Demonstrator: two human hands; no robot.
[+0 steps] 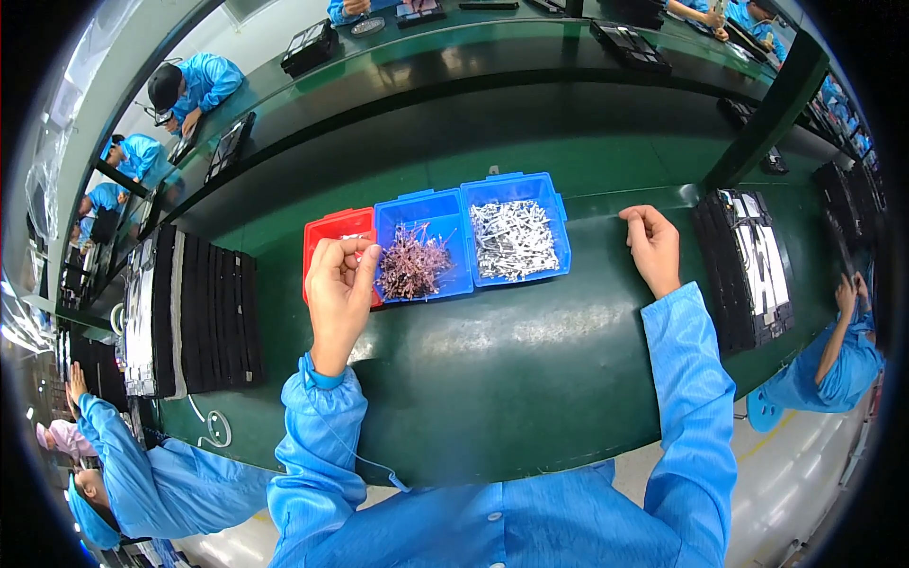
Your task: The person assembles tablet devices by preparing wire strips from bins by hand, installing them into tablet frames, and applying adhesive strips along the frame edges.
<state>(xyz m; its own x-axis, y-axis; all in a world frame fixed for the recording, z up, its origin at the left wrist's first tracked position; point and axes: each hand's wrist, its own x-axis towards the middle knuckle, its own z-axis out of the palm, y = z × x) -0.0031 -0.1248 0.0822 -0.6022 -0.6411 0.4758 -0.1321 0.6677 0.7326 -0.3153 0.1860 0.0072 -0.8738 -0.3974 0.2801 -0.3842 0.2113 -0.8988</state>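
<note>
1. Left of centre in the frame, wearer's left hand [338, 284] over the red bin [333, 219], next to the middle blue bin [417, 209]; fingers curled toward thumb, tips close. From where I stand, can't tell if anything's pinched.
2. Right of centre, right hand [653, 248] by itself above the green table [492, 379], loosely curled, index finger pointing left. Can't tell if tips meet.
3. Mid-frame, three bins side by side: red one partly hidden by left hand; middle blue one has purplish thin pieces [415, 265], heaped toward the front; right blue bin [507, 187] full of small white pieces [514, 242].
4. Left side, row of black panels [218, 312]; right side, black-and-white stack [748, 275].
5. Lower left, co-worker in blue [180, 483]; far right, another blue-clad worker [824, 364].
</note>
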